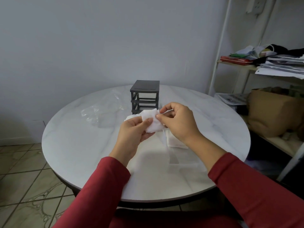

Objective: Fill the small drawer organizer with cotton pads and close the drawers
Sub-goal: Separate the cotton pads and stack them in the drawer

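Cotton pads [152,122] sit pinched between left hand [133,134] and right hand [176,122] (above the table [82,153]).

Left sleeve [102,188] and right sleeve [246,183], long, plain dark red, cuffs unmarked.

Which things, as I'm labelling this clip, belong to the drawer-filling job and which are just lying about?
Job: drawer organizer; cotton pads, held by left hand and right hand; pad stack on the table.
Lying about: clear plastic bag; stacked papers; brown bag.
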